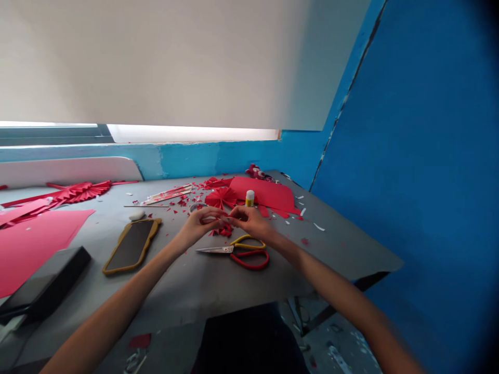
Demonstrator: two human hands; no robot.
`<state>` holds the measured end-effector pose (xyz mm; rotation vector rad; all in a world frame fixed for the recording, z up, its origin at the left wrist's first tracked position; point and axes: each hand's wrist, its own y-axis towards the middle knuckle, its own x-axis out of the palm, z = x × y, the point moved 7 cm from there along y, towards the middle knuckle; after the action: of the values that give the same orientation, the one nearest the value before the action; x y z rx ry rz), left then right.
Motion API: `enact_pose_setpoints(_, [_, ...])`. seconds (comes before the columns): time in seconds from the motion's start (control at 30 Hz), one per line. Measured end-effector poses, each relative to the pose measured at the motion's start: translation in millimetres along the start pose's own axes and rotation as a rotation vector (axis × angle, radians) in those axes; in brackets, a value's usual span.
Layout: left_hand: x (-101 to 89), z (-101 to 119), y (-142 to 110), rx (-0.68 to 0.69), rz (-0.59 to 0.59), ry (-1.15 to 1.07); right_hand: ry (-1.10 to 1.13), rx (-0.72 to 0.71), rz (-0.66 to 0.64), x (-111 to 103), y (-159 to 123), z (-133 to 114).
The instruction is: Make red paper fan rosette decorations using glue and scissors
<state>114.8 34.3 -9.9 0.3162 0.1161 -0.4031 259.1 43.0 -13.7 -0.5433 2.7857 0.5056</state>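
My left hand (200, 222) and my right hand (251, 219) meet above the table, fingers bent and tips pinched together. Whatever lies between the fingertips is small and mostly hidden by them. Crumpled red paper (222, 231) shows just beneath the fingers; I cannot tell whether it is held or lies on the table. Close behind are a pleated red paper fan (221, 197) and a glue stick (250, 198) with a white cap. Scissors (249, 252) with one yellow and one red handle lie nearer to me, blades pointing left.
Left lie a phone (131, 246) in a yellowish case, a black box (49, 283) and a red paper sheet (35, 241). Farther back are printed strips (167, 194), a pleated paper piece (81, 193), red sheets (265, 193) and a small toy (254, 171). A blue wall (413, 156) stands right.
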Motion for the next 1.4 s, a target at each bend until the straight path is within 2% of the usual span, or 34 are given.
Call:
enact_pose_setpoints(0.2, [2.9,-4.4,-1.5,-0.054,-0.011,-0.059,-0.068,-0.008,0.06,-2.7,-1.5,-2.9])
enact_pose_setpoints(0.27, [6.5,-2.8,-3.0,-0.055,-0.019,-0.054,-0.072,-0.005,0.04,-0.9,-1.9,-3.7])
enact_pose_setpoints(0.5, [8.9,2.8,-3.7,-0.048,-0.01,-0.078,0.197,0.067,-0.134,10.6,-3.3,-0.1])
enact_pose_setpoints(0.67, [5.9,8.7,-4.6,-0.068,-0.022,-0.175,0.388,0.139,-0.14,10.4,-1.8,5.5])
enact_pose_setpoints(0.77, [5.8,8.7,-5.9,-0.101,-0.012,-0.248,0.414,0.144,-0.122,9.9,-0.7,5.7])
enact_pose_setpoints(0.83, [4.1,6.7,-6.2,-0.118,0.018,-0.258,0.332,0.09,-0.088,7.7,-0.6,0.0])
enact_pose_setpoints(0.97, [0.2,0.5,-5.8,-0.145,0.061,-0.196,-0.019,-0.069,0.048,1.1,-5.5,-20.7])
enact_pose_setpoints(1.07, [-5.1,-2.8,-5.4,-0.165,0.111,-0.153,-0.191,-0.162,0.117,0.3,-11.7,-33.9])
enact_pose_setpoints(1.23, [-13.2,-5.0,-4.3,-0.171,0.18,-0.133,-0.348,-0.328,0.147,2.7,-17.9,-45.4])
enact_pose_setpoints(1.4, [-11.5,-4.8,-3.9,-0.142,0.16,-0.145,-0.539,-0.502,0.159,5.8,-21.8,-51.5])
